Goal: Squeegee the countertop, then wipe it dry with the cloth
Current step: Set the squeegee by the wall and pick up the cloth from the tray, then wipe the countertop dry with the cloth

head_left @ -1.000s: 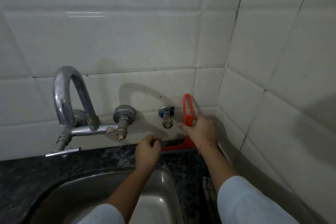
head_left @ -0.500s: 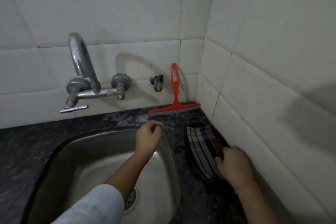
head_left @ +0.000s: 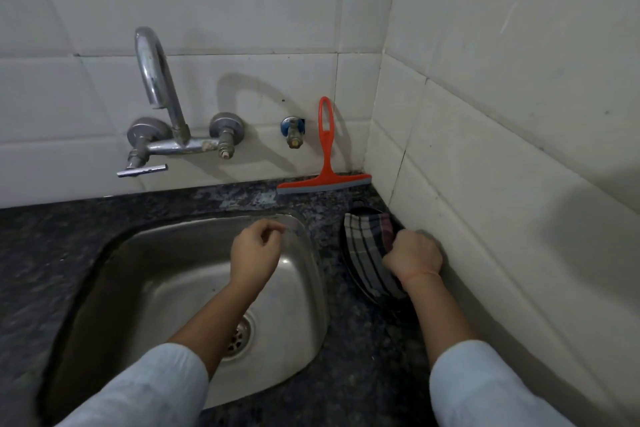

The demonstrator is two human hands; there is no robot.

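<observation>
Now the checked cloth lies on the dark speckled countertop to the right of the sink, close to the side wall, and the right hand grips its right edge with the fingers curled round a bunch of the fabric. Half a second ago that hand only reached the cloth's near end; it has since moved further up the cloth and closed on it. A second ago it was on the handle of the orange squeegee, which now stands alone, its blade on the countertop at the back corner and its looped handle leaning upright against the tiled back wall. The left hand stays above the sink basin, its fingers loosely curled and holding nothing. Behind the sink, the curved faucet and a small blue-collared valve project from the wall, the valve just left of the squeegee handle. Pale sleeves cover both forearms at the bottom edge. The right fingertips are hidden behind the back of the hand, the cloth's near end disappears behind the wrist, and a dark oval shape under the cloth is too dim to identify.
</observation>
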